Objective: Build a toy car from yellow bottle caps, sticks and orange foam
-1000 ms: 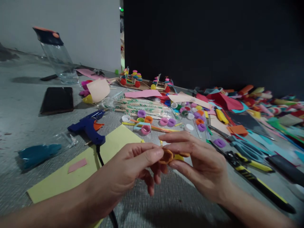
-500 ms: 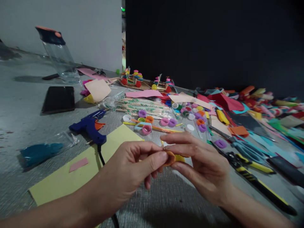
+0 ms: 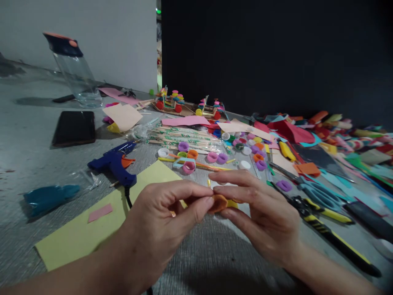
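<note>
Between my two hands, near the centre, is a small orange piece (image 3: 219, 203). My left hand (image 3: 166, 221) pinches its left side between thumb and forefinger. The fingertips of my right hand (image 3: 264, 213) close on its right side, thumb below and fingers above. A bit of yellow (image 3: 232, 204) shows just behind the orange piece; whether it is joined to it I cannot tell. Under and beyond my left forearm lies a yellow-green sheet (image 3: 73, 233) with a small pink strip (image 3: 100, 213) on it.
A blue glue gun (image 3: 113, 164) lies left, its cable passing under my left hand. Coloured rings (image 3: 212, 157) and packed sticks (image 3: 184, 137) are ahead. Scissors (image 3: 321, 194) and a black-yellow tool (image 3: 334, 241) lie right. A clear bottle (image 3: 75, 78) stands back left.
My left hand has turned slightly, and its lower fingers no longer show beneath the orange piece. My right hand has barely moved. The whole view has shifted very slightly.
</note>
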`<state>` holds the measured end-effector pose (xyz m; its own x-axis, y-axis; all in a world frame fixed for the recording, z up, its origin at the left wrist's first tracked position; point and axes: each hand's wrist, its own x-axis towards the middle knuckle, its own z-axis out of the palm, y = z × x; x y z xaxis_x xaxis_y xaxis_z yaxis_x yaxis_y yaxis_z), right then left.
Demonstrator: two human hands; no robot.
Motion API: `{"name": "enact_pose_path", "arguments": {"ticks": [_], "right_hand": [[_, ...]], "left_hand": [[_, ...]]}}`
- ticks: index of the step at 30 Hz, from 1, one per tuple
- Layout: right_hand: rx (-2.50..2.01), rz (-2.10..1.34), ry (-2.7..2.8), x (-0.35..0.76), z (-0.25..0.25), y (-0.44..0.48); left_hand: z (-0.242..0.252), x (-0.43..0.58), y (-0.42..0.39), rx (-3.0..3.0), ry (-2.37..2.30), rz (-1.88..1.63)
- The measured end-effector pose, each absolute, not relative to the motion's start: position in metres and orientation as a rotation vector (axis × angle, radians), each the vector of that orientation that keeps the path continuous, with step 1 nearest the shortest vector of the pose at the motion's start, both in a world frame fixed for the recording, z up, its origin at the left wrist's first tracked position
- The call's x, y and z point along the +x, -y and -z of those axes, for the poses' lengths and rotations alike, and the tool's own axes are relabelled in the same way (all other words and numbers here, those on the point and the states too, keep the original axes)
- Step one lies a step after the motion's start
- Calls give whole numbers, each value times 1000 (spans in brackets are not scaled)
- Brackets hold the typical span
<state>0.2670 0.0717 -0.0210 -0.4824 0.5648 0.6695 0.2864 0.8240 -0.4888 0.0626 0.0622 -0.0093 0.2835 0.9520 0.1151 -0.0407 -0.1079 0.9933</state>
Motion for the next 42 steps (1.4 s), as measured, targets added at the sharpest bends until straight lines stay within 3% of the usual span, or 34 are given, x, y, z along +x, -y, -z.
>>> {"name": "enact_pose_path", "arguments": {"ticks": [5,18,29,42], "right_hand": [[-616,-273,2135,266,19,-71],[-627,-230,2152,263,17,-70],[-648,-363,2009,266,23,-71],[-646,-324,2045,265,22,-71]], "left_hand": [[7,59,-62,1787,-958,-1148],[12,54,-63,1978,-995,-1090],[9,57,-63,1388,-986,-834],[16,55,-63,1473,-984,-882]]}}
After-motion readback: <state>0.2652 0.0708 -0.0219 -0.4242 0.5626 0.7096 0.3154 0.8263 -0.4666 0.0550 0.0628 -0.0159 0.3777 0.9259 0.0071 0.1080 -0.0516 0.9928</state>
